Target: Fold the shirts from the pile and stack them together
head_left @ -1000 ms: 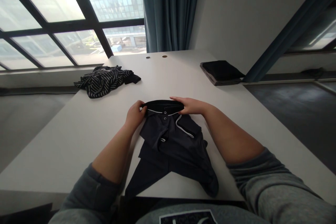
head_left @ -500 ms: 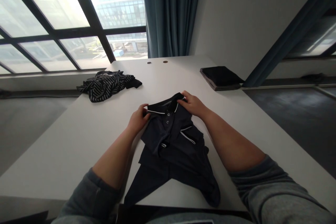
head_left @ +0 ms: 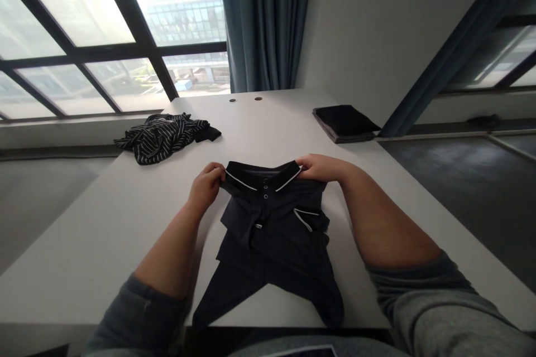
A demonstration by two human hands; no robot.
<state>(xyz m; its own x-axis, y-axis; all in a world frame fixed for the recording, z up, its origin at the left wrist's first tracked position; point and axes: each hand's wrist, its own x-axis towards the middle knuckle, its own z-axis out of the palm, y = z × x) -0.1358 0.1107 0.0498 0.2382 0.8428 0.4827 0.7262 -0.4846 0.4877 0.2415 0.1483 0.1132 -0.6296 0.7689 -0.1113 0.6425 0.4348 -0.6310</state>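
A dark navy polo shirt (head_left: 276,234) with white trim on collar and sleeves lies crumpled on the white table (head_left: 104,217), its lower part hanging over the near edge. My left hand (head_left: 205,185) pinches the left end of the collar. My right hand (head_left: 320,167) pinches the right end of the collar. Between the two hands the collar is spread flat, with the buttoned placket facing up.
A black-and-white striped garment (head_left: 165,134) lies bunched at the table's far left. A folded dark cloth stack (head_left: 344,121) rests at the far right edge. Two cable holes (head_left: 245,99) sit at the back. Windows and a blue curtain stand behind the table.
The collar was bunched together a second ago. My hands have since pulled its ends apart sideways, so it now lies spread and squared between them.
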